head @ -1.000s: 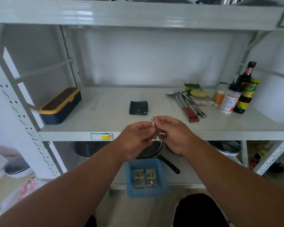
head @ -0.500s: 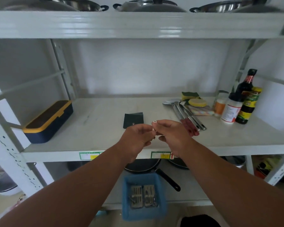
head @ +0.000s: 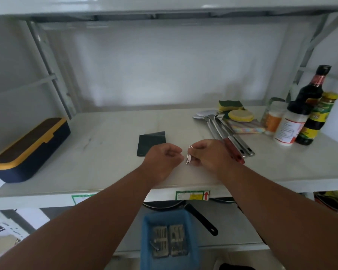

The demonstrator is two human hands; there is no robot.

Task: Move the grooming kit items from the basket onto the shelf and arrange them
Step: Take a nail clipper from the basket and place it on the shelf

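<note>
Nearest you, below the front edge of the white metal shelf (head: 109,131), sits the blue plastic basket (head: 191,238), with two grey trays of small metal grooming tools (head: 169,240) lying side by side in it. Just behind the basket, under the shelf, a black pan handle (head: 201,219) sticks out to the right. Both your forearms reach up over the shelf's front edge. Your right hand (head: 207,154) pinches a small silver metal nail clipper (head: 189,154) between thumb and fingers, clipper roughly upright, low over the shelf near its front edge; can't tell if its lower end touches the surface. Your left hand (head: 162,158) is just left of the clipper, fingers curled in loosely, nothing visible in it, a small gap to the clipper. Just behind your left hand, on the shelf, lies a flat dark green folding pouch (head: 151,140), partly hidden by your knuckles. Right of the pouch, steel spoons and red-handled utensils (head: 224,133) lie fanned out, handles toward you. Far left on the shelf: navy box with yellow rim and brown lid (head: 27,151). Back right of the shelf: yellow-green sponges (head: 234,112), a striped cloth (head: 246,128), then a white jar with orange label (head: 273,117), a white bottle with black cap (head: 290,125), a tall dark sauce bottle (head: 312,88) and a green-labelled jar (head: 320,115).
</note>
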